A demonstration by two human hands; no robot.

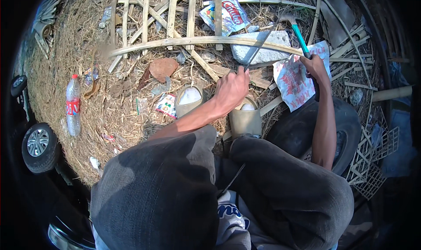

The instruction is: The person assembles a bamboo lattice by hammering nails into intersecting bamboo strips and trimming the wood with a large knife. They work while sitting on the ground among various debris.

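Note:
My left hand (231, 91) is closed around a thin dark rod (259, 49), which slants up to the right toward the hammer's head. My right hand (315, 68) grips a hammer (300, 38) by its teal and black handle, its metal head raised near the rod's far end. Under the rod runs a curved bamboo strip (219, 39), part of a lattice of pale slats (191, 17). A whitish stone block (258, 48) lies beneath the strip's right part. Whether the rod touches the strip or the hammer, I cannot tell.
A black tyre (280, 127) lies by my right knee, beside a torn printed sheet (296, 83). A red-capped plastic bottle (73, 105) is at left on dry straw. A reddish stone (163, 69) and a coloured wrapper (226, 16) lie ahead. Split bamboo (351, 48) is piled at right.

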